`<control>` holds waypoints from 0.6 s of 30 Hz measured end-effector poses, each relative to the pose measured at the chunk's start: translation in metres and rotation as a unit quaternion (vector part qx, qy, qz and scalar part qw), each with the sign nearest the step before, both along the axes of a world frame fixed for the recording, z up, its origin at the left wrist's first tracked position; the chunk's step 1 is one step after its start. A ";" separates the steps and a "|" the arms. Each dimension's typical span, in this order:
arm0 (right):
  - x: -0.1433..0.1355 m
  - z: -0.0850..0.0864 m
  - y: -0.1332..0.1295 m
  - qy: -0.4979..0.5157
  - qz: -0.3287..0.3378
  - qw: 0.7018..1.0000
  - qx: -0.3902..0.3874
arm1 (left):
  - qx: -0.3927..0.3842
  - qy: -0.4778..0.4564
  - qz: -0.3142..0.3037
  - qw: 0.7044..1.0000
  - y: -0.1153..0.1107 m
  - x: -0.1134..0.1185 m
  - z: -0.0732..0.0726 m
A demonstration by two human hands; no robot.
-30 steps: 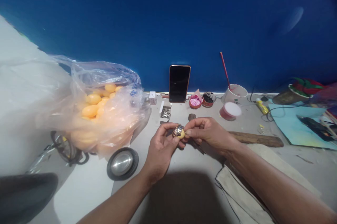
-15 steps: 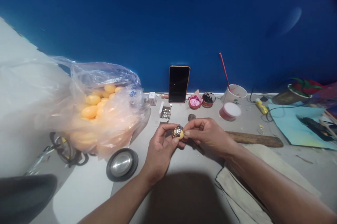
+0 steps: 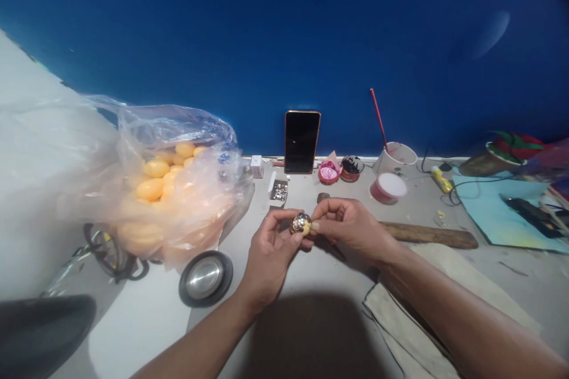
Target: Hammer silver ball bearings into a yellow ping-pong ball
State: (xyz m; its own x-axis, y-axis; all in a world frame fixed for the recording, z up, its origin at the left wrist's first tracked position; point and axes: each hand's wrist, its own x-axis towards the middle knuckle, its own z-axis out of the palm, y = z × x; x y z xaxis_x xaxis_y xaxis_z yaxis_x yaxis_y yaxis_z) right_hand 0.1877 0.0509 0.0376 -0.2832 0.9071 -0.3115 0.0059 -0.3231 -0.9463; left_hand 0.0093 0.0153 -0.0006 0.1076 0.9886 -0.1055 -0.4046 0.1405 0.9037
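Between the fingers and thumb of my left hand is a small yellow egg, partly covered with shiny silver tack heads. My right hand has its thumb and index finger pinched together against the egg's right side. Whatever sits in that pinch is too small or hidden to make out. Beyond my left hand stands an open small box of silver tacks. Several similar yellow eggs lie inside a clear plastic bag to the left.
A phone leans upright against the blue wall. Small pots of pink and black stand beside it, with a white cup further right. A wooden stick and cloth lie right; a round metal lid lies left.
Hardly anything differs. The egg appears turned very slightly in my fingers, and both hands keep their places.
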 end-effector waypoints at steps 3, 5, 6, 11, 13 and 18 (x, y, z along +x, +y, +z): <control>0.000 -0.001 -0.001 -0.003 -0.001 1.000 0.000 | 0.003 -0.001 0.004 1.000 0.000 0.000 0.001; 0.000 -0.001 -0.001 -0.007 0.000 1.000 0.001 | 0.004 -0.005 0.005 1.000 0.000 0.001 0.002; 0.000 -0.001 -0.001 -0.010 0.001 1.000 0.003 | 0.004 -0.006 0.005 1.000 0.000 0.001 0.002; 0.000 0.002 0.000 -0.016 0.003 1.000 0.007 | 0.000 0.004 0.003 1.000 0.000 0.000 0.001; 0.000 0.003 0.000 -0.018 0.003 1.000 0.004 | 0.002 0.006 0.002 1.000 0.000 0.000 0.001; -0.002 0.008 -0.001 -0.003 0.011 1.000 -0.010 | 0.006 0.011 0.006 1.000 -0.002 0.000 0.002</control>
